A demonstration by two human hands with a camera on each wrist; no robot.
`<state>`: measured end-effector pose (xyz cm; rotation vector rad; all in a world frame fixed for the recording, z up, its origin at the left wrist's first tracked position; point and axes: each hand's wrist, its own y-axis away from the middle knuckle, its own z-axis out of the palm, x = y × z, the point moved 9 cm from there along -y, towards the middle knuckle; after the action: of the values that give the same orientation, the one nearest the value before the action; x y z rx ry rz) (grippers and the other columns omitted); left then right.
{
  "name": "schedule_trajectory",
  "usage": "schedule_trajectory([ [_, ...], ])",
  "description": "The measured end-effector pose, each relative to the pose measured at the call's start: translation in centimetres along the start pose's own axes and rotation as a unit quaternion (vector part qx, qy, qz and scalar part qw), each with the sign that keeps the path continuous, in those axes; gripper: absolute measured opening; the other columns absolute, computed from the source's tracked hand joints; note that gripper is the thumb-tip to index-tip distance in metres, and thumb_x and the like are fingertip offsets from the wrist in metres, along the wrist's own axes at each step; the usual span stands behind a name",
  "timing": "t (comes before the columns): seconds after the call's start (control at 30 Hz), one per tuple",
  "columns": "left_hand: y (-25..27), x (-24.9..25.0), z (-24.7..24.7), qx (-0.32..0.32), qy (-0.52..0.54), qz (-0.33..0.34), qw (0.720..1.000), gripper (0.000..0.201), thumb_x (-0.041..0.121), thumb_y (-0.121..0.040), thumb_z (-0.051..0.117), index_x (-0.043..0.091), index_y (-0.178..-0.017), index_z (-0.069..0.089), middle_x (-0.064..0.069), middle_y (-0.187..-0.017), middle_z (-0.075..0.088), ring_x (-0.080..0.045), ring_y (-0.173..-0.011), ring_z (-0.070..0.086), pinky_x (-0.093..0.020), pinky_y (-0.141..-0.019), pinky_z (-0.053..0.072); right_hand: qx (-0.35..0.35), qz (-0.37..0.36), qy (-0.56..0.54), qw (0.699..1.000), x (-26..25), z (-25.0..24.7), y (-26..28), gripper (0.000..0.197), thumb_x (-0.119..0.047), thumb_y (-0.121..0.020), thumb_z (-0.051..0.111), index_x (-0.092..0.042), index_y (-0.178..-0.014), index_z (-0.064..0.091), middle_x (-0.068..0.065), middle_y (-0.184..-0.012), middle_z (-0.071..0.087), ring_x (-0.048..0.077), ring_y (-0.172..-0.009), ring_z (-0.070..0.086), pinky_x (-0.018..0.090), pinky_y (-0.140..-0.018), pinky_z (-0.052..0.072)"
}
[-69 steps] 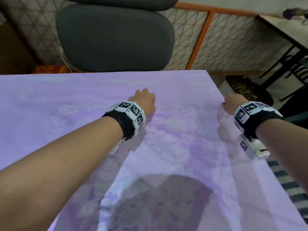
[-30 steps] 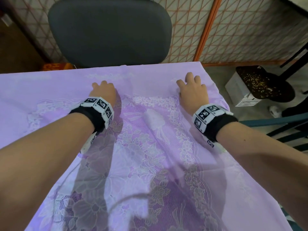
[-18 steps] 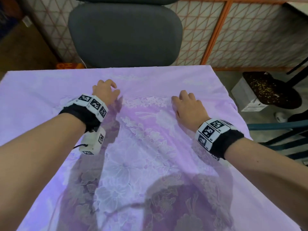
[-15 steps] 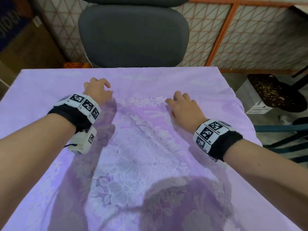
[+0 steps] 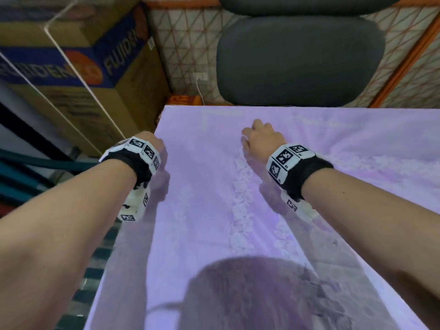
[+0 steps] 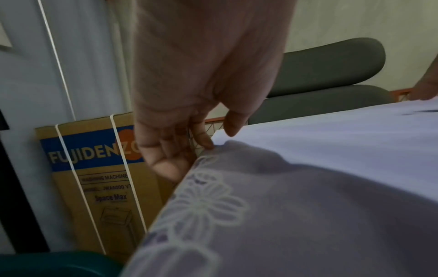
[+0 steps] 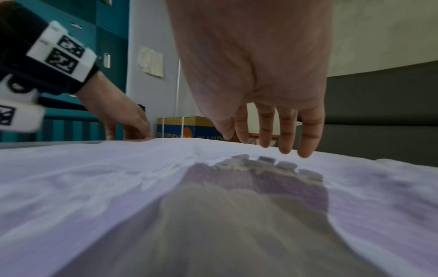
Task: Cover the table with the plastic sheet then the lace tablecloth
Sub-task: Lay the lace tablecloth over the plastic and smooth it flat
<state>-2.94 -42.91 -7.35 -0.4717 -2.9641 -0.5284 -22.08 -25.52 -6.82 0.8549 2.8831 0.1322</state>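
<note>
The purple lace tablecloth (image 5: 238, 210) lies spread over the table, and no plastic sheet shows apart from it. My left hand (image 5: 152, 142) is at the table's left edge. In the left wrist view its fingers (image 6: 166, 150) hang fairly straight down beside the cloth's hanging edge (image 6: 201, 187), with the thumb above the top surface. My right hand (image 5: 262, 136) is over the cloth further right. In the right wrist view its straight fingers (image 7: 286, 131) point down with their tips at the cloth (image 7: 118, 178). Neither hand holds anything.
A dark grey office chair (image 5: 300, 60) stands behind the table's far edge. A strapped cardboard box (image 5: 71, 75) stands to the far left, close to the table corner. An orange-framed mesh screen (image 5: 404, 67) runs along the back. Teal rails (image 5: 23, 167) lie left of the table.
The view has swung left. Both hands slid left across the cloth: the left went from lying on top to hanging at the left edge, and the right moved toward the left side.
</note>
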Motion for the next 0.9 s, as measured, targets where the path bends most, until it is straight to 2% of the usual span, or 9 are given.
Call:
schedule_trajectory([
  [0.1,-4.5,-1.5,-0.3,0.029,0.141,-0.008,0.990,0.042,0.025,-0.096,0.045,-0.007,-0.121,0.053,-0.028,-0.127,0.057,-0.043,-0.117,0.054,-0.043,-0.100,0.042,-0.013,0.053,-0.031,0.998,-0.8,0.3,-3.7,0.040,-0.022,-0.096,0.044,-0.005,-0.133,0.041,0.018,-0.135,0.040,0.039,-0.123,0.044,0.043,-0.096,0.042],
  [0.23,-8.0,-0.5,0.4,-0.063,0.140,0.072,0.986,0.044,0.029,-0.100,0.041,-0.009,-0.116,0.055,-0.028,-0.123,0.058,-0.040,-0.116,0.054,-0.038,-0.097,0.042,-0.017,0.111,0.003,0.994,-0.6,0.8,-6.2,0.038,-0.013,-0.091,0.050,-0.001,-0.126,0.043,0.020,-0.131,0.050,0.039,-0.120,0.052,0.040,-0.094,0.045],
  [0.37,-10.7,-1.6,0.1,-0.089,0.135,0.111,0.981,0.042,0.033,-0.094,0.050,0.008,-0.060,0.048,-0.011,-0.064,0.052,-0.029,-0.060,0.049,-0.028,-0.056,0.038,-0.054,0.102,0.038,0.993,-1.9,1.2,-7.8,0.040,-0.005,-0.078,0.057,-0.002,-0.117,0.049,0.017,-0.122,0.058,0.037,-0.113,0.059,0.038,-0.088,0.049],
  [0.5,-10.7,-2.2,0.2,-0.124,0.175,0.072,0.974,0.042,0.017,-0.101,0.043,0.009,-0.059,0.040,-0.012,-0.063,0.046,-0.016,-0.042,0.050,-0.018,-0.038,0.037,-0.064,0.105,0.023,0.992,-3.1,1.0,-8.4,0.037,-0.008,-0.080,0.056,-0.003,-0.115,0.048,0.017,-0.122,0.057,0.036,-0.112,0.058,0.040,-0.090,0.050],
  [0.6,-10.4,-1.4,0.2,-0.140,0.094,0.061,0.984,0.032,0.015,-0.101,0.037,-0.005,-0.095,0.062,-0.027,-0.107,0.060,-0.032,-0.088,0.057,-0.023,-0.060,0.045,-0.035,0.108,0.002,0.994,-2.8,0.6,-7.6,0.028,-0.010,-0.088,0.048,-0.004,-0.115,0.048,0.018,-0.123,0.056,0.037,-0.112,0.057,0.039,-0.087,0.047],
  [0.67,-10.4,-0.4,-0.7,-0.116,0.109,0.086,0.983,0.043,0.023,-0.102,0.035,-0.010,-0.121,0.056,-0.027,-0.127,0.057,-0.039,-0.113,0.057,-0.030,-0.071,0.046,0.003,0.108,0.000,0.994,-2.4,-0.1,-6.8,0.027,-0.013,-0.092,0.044,-0.005,-0.119,0.044,0.017,-0.125,0.051,0.036,-0.112,0.057,0.039,-0.084,0.045],
  [0.73,-11.4,0.7,-0.6,-0.082,0.139,0.103,0.981,0.045,0.026,-0.102,0.036,-0.009,-0.126,0.052,-0.028,-0.130,0.056,-0.039,-0.120,0.055,-0.028,-0.065,0.045,0.035,0.106,0.024,0.994,-1.9,-0.8,-6.1,0.033,-0.017,-0.095,0.043,-0.006,-0.126,0.039,0.017,-0.129,0.045,0.037,-0.112,0.056,0.039,-0.077,0.041],
  [0.83,-12.4,2.4,-0.9,-0.027,0.124,0.111,0.986,0.047,0.028,-0.102,0.035,-0.005,-0.132,0.050,-0.026,-0.138,0.050,-0.038,-0.127,0.048,-0.036,-0.100,0.041,0.037,0.113,0.030,0.992,-0.7,-1.2,-6.1,0.039,-0.021,-0.098,0.036,-0.008,-0.135,0.033,0.018,-0.134,0.038,0.039,-0.113,0.054,0.039,-0.073,0.036],
  [0.9,-12.9,3.0,-1.2,-0.013,0.120,0.109,0.987,0.047,0.026,-0.103,0.033,-0.004,-0.136,0.047,-0.025,-0.142,0.046,-0.037,-0.132,0.043,-0.036,-0.109,0.032,0.001,0.123,0.011,0.992,0.2,-0.3,-6.5,0.040,-0.015,-0.094,0.044,-0.007,-0.133,0.037,0.019,-0.135,0.036,0.042,-0.109,0.056,0.041,-0.077,0.042],
])
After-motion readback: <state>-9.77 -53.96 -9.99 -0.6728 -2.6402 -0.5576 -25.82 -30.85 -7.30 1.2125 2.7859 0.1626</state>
